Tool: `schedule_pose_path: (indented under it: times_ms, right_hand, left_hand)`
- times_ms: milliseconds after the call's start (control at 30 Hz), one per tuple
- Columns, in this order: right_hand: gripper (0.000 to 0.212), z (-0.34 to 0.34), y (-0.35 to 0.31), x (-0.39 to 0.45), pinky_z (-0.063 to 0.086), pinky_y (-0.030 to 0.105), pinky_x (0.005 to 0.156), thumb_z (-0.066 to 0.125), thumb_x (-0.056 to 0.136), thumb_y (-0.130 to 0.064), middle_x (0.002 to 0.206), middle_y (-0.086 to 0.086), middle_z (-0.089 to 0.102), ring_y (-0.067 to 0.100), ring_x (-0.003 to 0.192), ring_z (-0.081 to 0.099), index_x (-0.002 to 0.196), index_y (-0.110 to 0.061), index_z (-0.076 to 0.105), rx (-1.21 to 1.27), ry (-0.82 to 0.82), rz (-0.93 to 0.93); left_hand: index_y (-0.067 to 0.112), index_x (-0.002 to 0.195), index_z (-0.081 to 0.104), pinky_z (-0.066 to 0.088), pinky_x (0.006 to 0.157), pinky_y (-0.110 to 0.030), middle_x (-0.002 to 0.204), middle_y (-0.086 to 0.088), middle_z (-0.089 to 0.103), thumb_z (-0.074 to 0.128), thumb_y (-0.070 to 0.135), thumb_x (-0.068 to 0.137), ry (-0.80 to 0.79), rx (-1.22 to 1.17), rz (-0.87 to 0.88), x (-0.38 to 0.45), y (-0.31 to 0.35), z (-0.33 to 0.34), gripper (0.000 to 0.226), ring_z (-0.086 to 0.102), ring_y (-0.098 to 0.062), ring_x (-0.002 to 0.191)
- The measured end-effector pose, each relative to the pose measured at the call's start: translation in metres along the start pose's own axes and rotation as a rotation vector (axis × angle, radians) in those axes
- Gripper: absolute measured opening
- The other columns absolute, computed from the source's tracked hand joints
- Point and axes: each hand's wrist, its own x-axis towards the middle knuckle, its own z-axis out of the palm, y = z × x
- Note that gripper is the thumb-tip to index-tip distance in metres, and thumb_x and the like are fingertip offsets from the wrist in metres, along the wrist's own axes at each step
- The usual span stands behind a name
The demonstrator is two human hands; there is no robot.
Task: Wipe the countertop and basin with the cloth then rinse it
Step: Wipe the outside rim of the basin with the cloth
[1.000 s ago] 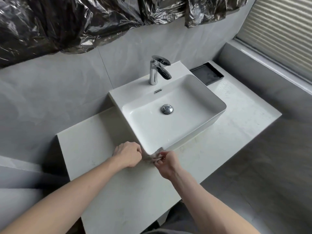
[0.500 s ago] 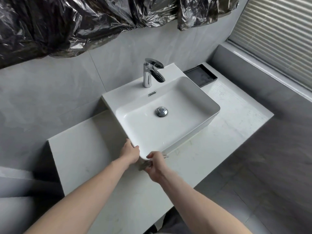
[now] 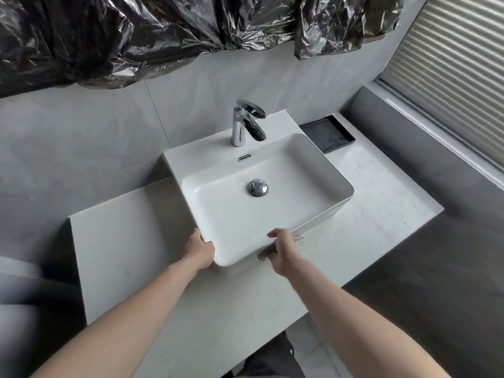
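We wipe the basin's (image 3: 218,214) front wall.
Our right hand (image 3: 283,253) grips the cloth (image 3: 264,254) against it, low by the tabletop (image 3: 122,255); our left hand (image 3: 203,249) rests flat and empty on the corner to steady us.

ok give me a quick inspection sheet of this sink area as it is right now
surface: white countertop, faint marks near its front.
job's things: white basin stands on the countertop; grey cloth lies against the basin's front outer wall.
clutter: black tray at the back right.
grippers: left hand rests on the basin's near-left corner; right hand holds the cloth, thumb at the rim.
cables: nothing seen.
surroundings: chrome faucet, no water running; drain plug; black plastic sheet on the wall; window blind at right.
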Motion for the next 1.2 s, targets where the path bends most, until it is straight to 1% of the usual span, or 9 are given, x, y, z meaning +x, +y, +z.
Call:
schedule_pose_path:
  times_ms: [133, 300, 467, 600, 700, 833, 900, 967, 1200]
  right_hand:
    - [0.029, 0.036, 0.033, -0.039, 0.042, 0.044, 0.064, 0.05, 0.076, -0.01, 0.075, 0.019, 0.06, 0.033, 0.06, 0.052, 0.101, 0.004, 0.057, 0.085, -0.2, 0.165]
    - [0.024, 0.012, 0.004, -0.032, 0.041, 0.033, 0.054, 0.045, 0.083, -0.012, 0.071, 0.015, 0.062, 0.03, 0.061, 0.05, 0.096, 0.003, 0.058, 0.101, -0.296, 0.258]
    - [0.028, -0.038, -0.053, 0.004, 0.042, 0.031, 0.048, 0.05, 0.071, -0.012, 0.073, 0.015, 0.052, 0.036, 0.072, 0.047, 0.096, 0.001, 0.051, 0.072, -0.216, 0.207]
    - [0.002, -0.075, -0.089, 0.037, 0.035, 0.033, 0.051, 0.047, 0.078, -0.01, 0.061, 0.007, 0.04, 0.024, 0.05, 0.033, 0.078, -0.011, 0.046, 0.052, -0.088, 0.121]
    - [0.003, -0.082, -0.095, 0.046, 0.032, 0.036, 0.054, 0.049, 0.08, -0.009, 0.064, 0.01, 0.044, 0.025, 0.051, 0.036, 0.078, -0.009, 0.047, 0.043, -0.041, 0.084]
    - [0.015, -0.055, -0.062, 0.024, 0.039, 0.039, 0.057, 0.054, 0.078, -0.008, 0.077, 0.019, 0.053, 0.03, 0.058, 0.046, 0.092, -0.002, 0.052, -0.035, -0.082, 0.112]
    - [0.002, -0.034, -0.043, 0.006, 0.037, 0.038, 0.056, 0.052, 0.082, -0.004, 0.061, 0.015, 0.054, 0.028, 0.049, 0.046, 0.081, -0.004, 0.05, -0.034, -0.145, 0.16]
    - [0.01, -0.014, -0.027, -0.01, 0.033, 0.036, 0.051, 0.049, 0.085, 0.0, 0.046, 0.009, 0.051, 0.026, 0.044, 0.043, 0.077, -0.005, 0.048, -0.003, -0.2, 0.223]
    - [0.013, -0.033, -0.046, -0.015, 0.044, 0.037, 0.065, 0.051, 0.087, -0.009, 0.047, 0.007, 0.051, 0.03, 0.06, 0.045, 0.075, -0.003, 0.051, -0.077, -0.194, 0.162]
  left_hand:
    - [0.015, 0.13, 0.051, 0.039, 0.074, -0.028, 0.117, -0.009, 0.064, 0.049, 0.013, 0.095, 0.02, -0.005, -0.028, 0.001, 0.001, 0.002, 0.035, 0.056, -0.03, 0.097]
    - [0.013, 0.131, 0.052, 0.041, 0.064, -0.03, 0.099, -0.006, 0.063, 0.049, 0.016, 0.093, 0.026, -0.034, -0.067, 0.004, -0.003, 0.003, 0.038, 0.058, -0.026, 0.085]
    - [0.024, 0.12, 0.06, 0.053, 0.072, -0.033, 0.096, -0.003, 0.069, 0.051, 0.011, 0.09, 0.051, -0.091, -0.094, 0.001, 0.003, 0.004, 0.035, 0.066, -0.028, 0.089]
    - [0.023, 0.111, 0.062, 0.05, 0.069, -0.033, 0.096, -0.005, 0.07, 0.049, 0.008, 0.089, 0.071, -0.135, -0.12, -0.001, 0.006, 0.006, 0.03, 0.065, -0.028, 0.085]
    - [0.024, 0.108, 0.063, 0.048, 0.064, -0.03, 0.096, -0.004, 0.071, 0.047, 0.008, 0.088, 0.087, -0.138, -0.134, -0.004, 0.008, 0.008, 0.03, 0.063, -0.025, 0.081]
    - [0.02, 0.109, 0.062, 0.045, 0.063, -0.027, 0.093, -0.001, 0.068, 0.044, 0.004, 0.088, 0.122, -0.133, -0.14, -0.008, 0.015, 0.011, 0.031, 0.061, -0.022, 0.083]
    - [0.017, 0.106, 0.061, 0.04, 0.059, -0.027, 0.086, 0.002, 0.064, 0.044, 0.002, 0.089, 0.138, -0.124, -0.152, -0.009, 0.018, 0.013, 0.028, 0.057, -0.023, 0.08]
    - [0.014, 0.103, 0.06, 0.039, 0.058, -0.026, 0.084, 0.002, 0.062, 0.043, 0.001, 0.089, 0.145, -0.121, -0.153, -0.01, 0.019, 0.013, 0.025, 0.056, -0.025, 0.08]
    - [0.012, 0.103, 0.062, 0.041, 0.06, -0.028, 0.092, -0.006, 0.065, 0.045, 0.002, 0.089, 0.155, -0.147, -0.129, -0.011, 0.017, 0.013, 0.024, 0.057, -0.029, 0.086]
